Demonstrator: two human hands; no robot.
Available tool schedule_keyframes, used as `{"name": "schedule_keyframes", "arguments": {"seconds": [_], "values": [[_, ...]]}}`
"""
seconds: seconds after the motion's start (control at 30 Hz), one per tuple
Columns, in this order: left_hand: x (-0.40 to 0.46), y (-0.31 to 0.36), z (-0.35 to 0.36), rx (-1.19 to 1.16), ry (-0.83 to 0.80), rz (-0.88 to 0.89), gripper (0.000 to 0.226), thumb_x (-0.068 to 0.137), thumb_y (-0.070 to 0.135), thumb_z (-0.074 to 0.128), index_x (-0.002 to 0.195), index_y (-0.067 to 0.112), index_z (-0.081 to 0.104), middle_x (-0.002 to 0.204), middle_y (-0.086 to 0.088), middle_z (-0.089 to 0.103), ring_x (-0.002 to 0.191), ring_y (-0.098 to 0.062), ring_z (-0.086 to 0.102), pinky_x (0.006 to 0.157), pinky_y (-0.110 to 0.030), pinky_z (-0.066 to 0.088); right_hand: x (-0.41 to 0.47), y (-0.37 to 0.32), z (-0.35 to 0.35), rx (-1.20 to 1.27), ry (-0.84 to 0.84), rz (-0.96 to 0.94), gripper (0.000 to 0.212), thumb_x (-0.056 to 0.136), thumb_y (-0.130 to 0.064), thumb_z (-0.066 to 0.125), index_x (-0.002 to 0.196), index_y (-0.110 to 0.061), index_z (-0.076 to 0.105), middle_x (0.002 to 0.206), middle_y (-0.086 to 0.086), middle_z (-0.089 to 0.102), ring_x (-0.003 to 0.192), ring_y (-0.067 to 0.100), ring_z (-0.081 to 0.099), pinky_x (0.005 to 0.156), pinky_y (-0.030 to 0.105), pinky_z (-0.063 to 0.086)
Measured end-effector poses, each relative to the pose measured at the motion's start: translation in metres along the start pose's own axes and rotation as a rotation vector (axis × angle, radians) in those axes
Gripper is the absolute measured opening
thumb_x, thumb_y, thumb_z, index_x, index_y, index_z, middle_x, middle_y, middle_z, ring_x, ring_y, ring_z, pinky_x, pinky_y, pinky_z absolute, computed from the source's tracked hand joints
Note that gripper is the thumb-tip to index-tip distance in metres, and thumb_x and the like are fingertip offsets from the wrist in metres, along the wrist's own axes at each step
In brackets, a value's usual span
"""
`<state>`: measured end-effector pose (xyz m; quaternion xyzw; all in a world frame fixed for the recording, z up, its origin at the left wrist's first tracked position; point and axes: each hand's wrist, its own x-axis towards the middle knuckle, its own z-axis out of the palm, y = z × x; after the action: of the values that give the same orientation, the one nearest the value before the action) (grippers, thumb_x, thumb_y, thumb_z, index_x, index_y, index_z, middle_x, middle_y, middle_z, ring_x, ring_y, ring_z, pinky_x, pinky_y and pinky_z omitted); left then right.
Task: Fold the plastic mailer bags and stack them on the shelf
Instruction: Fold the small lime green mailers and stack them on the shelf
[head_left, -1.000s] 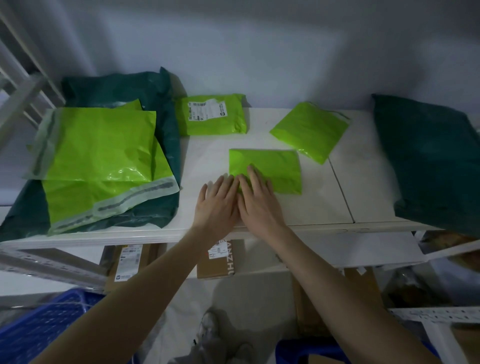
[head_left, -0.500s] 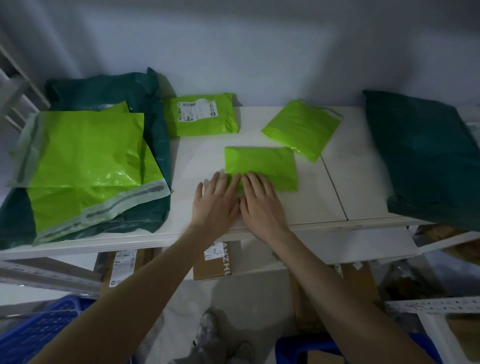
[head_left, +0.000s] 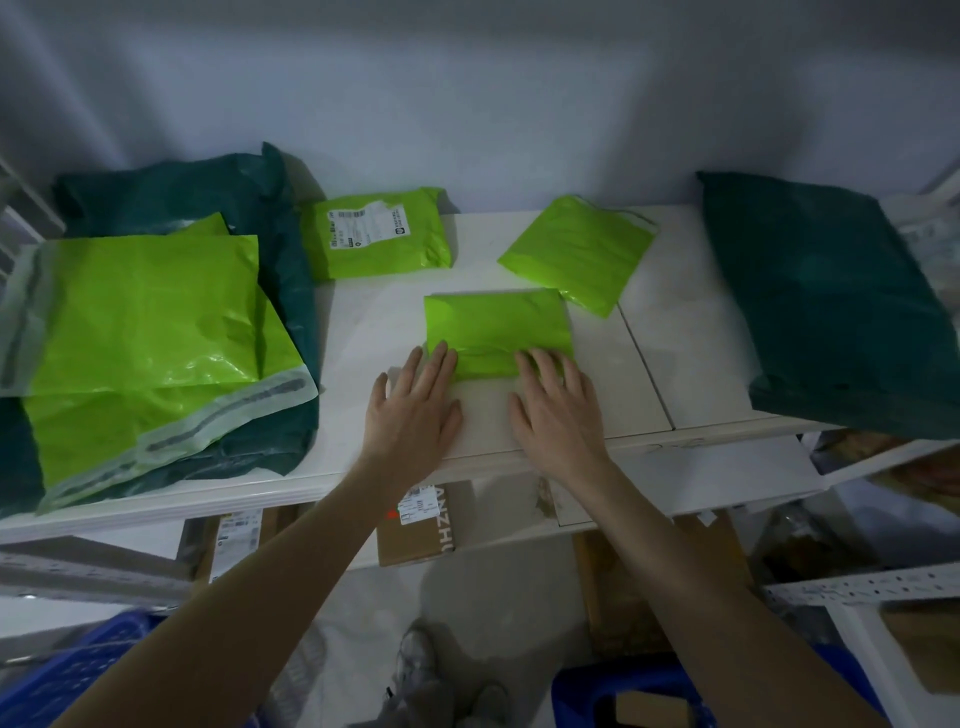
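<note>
We've got both hands flat, fingers spread: left hand (head_left: 413, 410) and right hand (head_left: 558, 413) pressing the near edge of the folded green bag (head_left: 496, 332) on the shelf (head_left: 649, 374), looks like.

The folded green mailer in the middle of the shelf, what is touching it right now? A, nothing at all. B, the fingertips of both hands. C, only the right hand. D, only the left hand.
B: the left hand and right hand lie flat, fingertips resting on the near edge of the folded green mailer.
</note>
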<state>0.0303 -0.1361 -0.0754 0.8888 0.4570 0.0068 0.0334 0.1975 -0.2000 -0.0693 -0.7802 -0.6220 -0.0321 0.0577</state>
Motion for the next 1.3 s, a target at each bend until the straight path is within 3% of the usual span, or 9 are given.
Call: {"name": "schedule_keyframes", "arguments": {"seconds": [0.37,0.5,0.6,0.8,0.93,1.03,1.1,1.2,1.3], "values": [[0.000,0.001,-0.001,0.024,-0.008,0.008,0.075,0.084,0.047,-0.002,0.150,0.017,0.014,0.158,0.002,0.015,0.144,-0.022,0.019,0.108,-0.048,0.027,-0.002,0.009,0.001,0.223,-0.054,0.101,0.057,0.094,-0.028,0.045,0.139,0.005,0.034,0.145,0.019,0.035,0.129,0.033,0.040,0.104,0.040,0.033],[0.000,0.002,-0.001,0.012,0.009,0.011,0.077,0.082,0.048,-0.003,0.150,0.017,0.013,0.158,0.002,0.014,0.145,-0.021,0.017,0.109,-0.048,0.026,-0.001,0.017,0.000,0.088,-0.055,0.115,0.055,0.093,-0.036,0.040,0.139,-0.006,0.038,0.146,0.005,0.038,0.129,0.026,0.035,0.098,0.042,0.032],[0.000,0.001,-0.001,0.013,0.010,0.009,0.077,0.082,0.049,-0.005,0.151,0.017,0.011,0.159,0.002,0.011,0.145,-0.020,0.015,0.110,-0.046,0.024,0.000,0.015,-0.001,0.071,-0.066,0.137,0.053,0.092,-0.039,0.040,0.135,-0.007,0.041,0.140,0.006,0.041,0.125,0.027,0.034,0.094,0.041,0.031],[0.003,0.004,-0.006,-0.096,-0.002,-0.017,0.070,0.090,0.054,0.007,0.150,0.018,0.014,0.159,-0.008,0.004,0.143,-0.026,0.018,0.113,-0.046,0.019,0.008,0.012,-0.005,0.284,-0.019,0.288,0.042,0.093,-0.039,0.043,0.123,-0.010,0.049,0.126,0.013,0.049,0.120,0.030,0.035,0.094,0.042,0.033],[0.013,0.003,-0.008,-0.347,0.009,-0.103,0.051,0.098,0.043,0.030,0.144,0.022,0.026,0.155,-0.020,0.013,0.143,-0.031,0.017,0.116,-0.046,0.014,0.018,0.017,-0.010,0.537,-0.015,0.396,0.032,0.095,-0.028,0.044,0.116,-0.008,0.057,0.119,0.017,0.055,0.115,0.034,0.041,0.090,0.040,0.036],[0.020,0.007,-0.013,-0.651,0.056,-0.203,0.041,0.097,0.038,0.039,0.132,0.017,0.042,0.138,-0.014,0.047,0.130,-0.030,0.038,0.107,-0.044,0.030,0.027,0.016,-0.014,0.799,-0.005,0.444,0.022,0.094,-0.027,0.045,0.093,-0.011,0.060,0.096,0.015,0.061,0.099,0.033,0.052,0.076,0.034,0.037],[0.025,0.010,-0.019,-0.835,0.065,-0.287,0.035,0.096,0.037,0.042,0.123,0.015,0.049,0.123,-0.012,0.056,0.115,-0.030,0.049,0.097,-0.040,0.039,0.032,0.011,-0.019,0.916,0.016,0.461,0.019,0.093,-0.027,0.051,0.084,-0.011,0.058,0.085,0.007,0.057,0.084,0.025,0.053,0.064,0.028,0.030],[0.031,0.011,-0.029,-1.039,0.142,-0.356,0.025,0.094,0.033,0.050,0.108,0.013,0.056,0.106,-0.010,0.058,0.093,-0.025,0.053,0.075,-0.030,0.038,0.041,0.008,-0.022,0.990,0.100,0.493,0.015,0.086,-0.019,0.063,0.093,-0.006,0.060,0.093,0.010,0.058,0.083,0.018,0.050,0.059,0.021,0.029],[0.042,0.006,-0.037,-1.163,0.239,-0.408,0.007,0.088,0.022,0.061,0.093,0.016,0.061,0.105,-0.007,0.059,0.098,-0.023,0.056,0.083,-0.031,0.044,0.052,0.009,-0.023,1.035,0.158,0.493,0.019,0.078,-0.006,0.068,0.089,-0.011,0.053,0.098,0.016,0.054,0.085,0.019,0.049,0.058,0.006,0.034]]}}
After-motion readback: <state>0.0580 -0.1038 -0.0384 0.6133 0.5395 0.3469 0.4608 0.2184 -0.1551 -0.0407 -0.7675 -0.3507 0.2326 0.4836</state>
